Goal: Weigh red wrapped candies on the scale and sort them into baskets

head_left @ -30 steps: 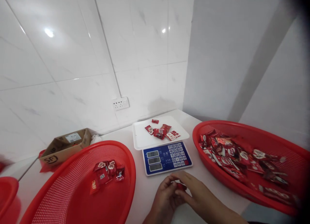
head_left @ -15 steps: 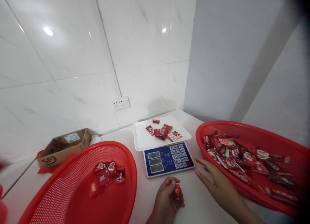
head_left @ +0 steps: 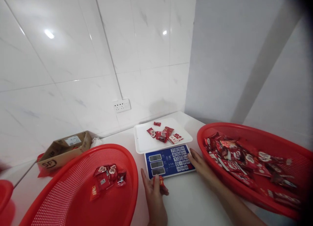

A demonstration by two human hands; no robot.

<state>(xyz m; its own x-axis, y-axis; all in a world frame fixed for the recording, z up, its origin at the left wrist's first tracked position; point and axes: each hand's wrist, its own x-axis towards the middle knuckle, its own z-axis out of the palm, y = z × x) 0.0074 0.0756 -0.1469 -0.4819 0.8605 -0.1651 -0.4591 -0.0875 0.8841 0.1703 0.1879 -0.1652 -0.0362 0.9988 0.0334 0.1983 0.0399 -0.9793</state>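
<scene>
My left hand is in front of the digital scale, at its lower left corner. Its thumb presses a small red snack packet against the fingers, and the index finger points up and away. My right hand lies at the scale's right edge, fingers stretched out over the side of the keypad, holding nothing. On the scale's white tray rest several red snack packets. The scale's displays are lit, but their figures are too small to read.
A red mesh basket with several packets stands on the left. Another red basket on the right holds many more packets. Behind the left one is an opened cardboard box. A wall socket sits above the table.
My left hand has moved left and turned, still with the red packet. My right hand has moved up and left from beside the scale onto its right edge.
</scene>
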